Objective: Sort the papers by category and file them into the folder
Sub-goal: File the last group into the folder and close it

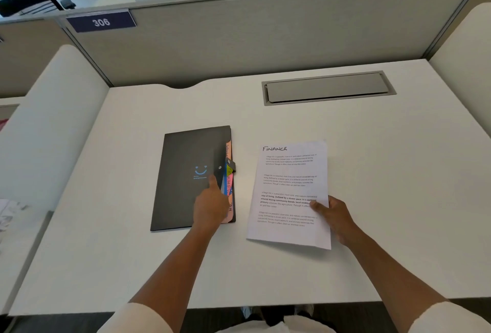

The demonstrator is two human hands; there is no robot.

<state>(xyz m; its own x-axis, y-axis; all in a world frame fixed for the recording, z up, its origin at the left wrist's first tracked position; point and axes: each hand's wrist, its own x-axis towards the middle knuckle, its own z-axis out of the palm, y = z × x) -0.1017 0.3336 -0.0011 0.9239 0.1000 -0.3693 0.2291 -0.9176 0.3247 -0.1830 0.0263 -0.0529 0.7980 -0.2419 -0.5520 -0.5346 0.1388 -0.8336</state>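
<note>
Head view of a white desk (372, 199) enclosed by grey partition panels (239, 40). At centre frame lies a black folder (183, 173), closed, its cover bearing a small blue smiling-face mark (200, 171). Coloured index tabs (229, 183) in orange, yellow, pink and blue protrude along its right edge, beside a snap strap (230, 164). The left hand (211, 206) rests on the lower right part of the cover, index finger extended toward the tabs, the other fingers curled under; it grips nothing visible. Just right of the folder, not touching it, is a sheaf of white papers (289, 191), the top sheet headed "FINANCE" in handwriting above four printed paragraphs. The right hand (333, 215) pinches the sheaf at its right edge, thumb on top of the sheet, fingers hidden beneath; the near edge casts a shadow on the desk. In the upper right of the desk sits a grey cable-port cover (328, 87). A dark blue plate (101, 22) reading "306" is fixed to the partition at upper left.
</note>
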